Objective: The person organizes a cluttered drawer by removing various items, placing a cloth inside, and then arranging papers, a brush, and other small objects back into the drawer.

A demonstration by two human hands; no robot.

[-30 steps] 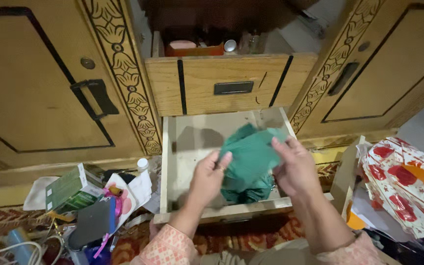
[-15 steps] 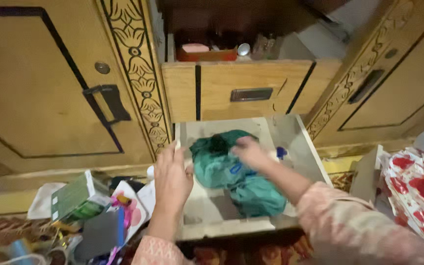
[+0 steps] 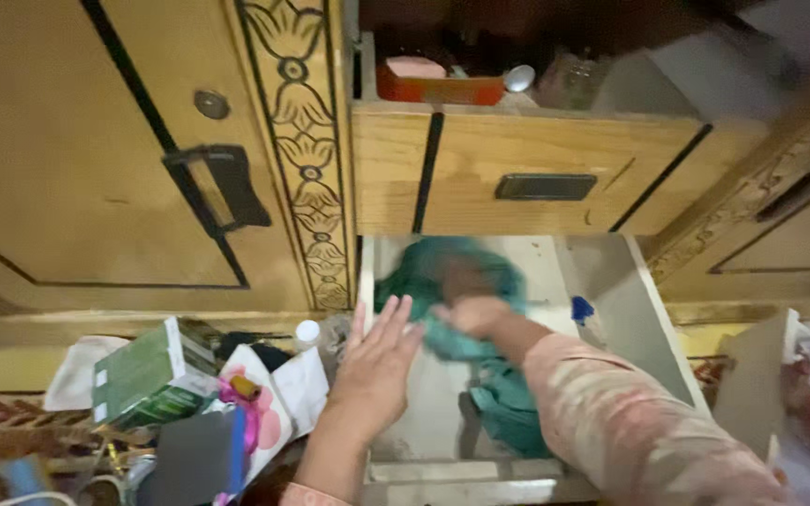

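A teal-green cloth (image 3: 466, 309) lies crumpled inside the open lower drawer (image 3: 653, 328) of a wooden cabinet. It is soft and bunched, with no neat folds. Its larger part sits toward the back left of the drawer, heaped up against the left wall (this part is blurred, so its folds cannot be made out). A narrower tail of the same cloth runs toward the front and lies flat on the pale drawer floor, near the middle. The drawer is pulled well out, its inside whitish and scuffed, its sides plain. The right hand (image 3: 471, 314) presses on the heaped part; the left hand (image 3: 377, 361), fingers spread, is at the drawer's left edge just beside the cloth.
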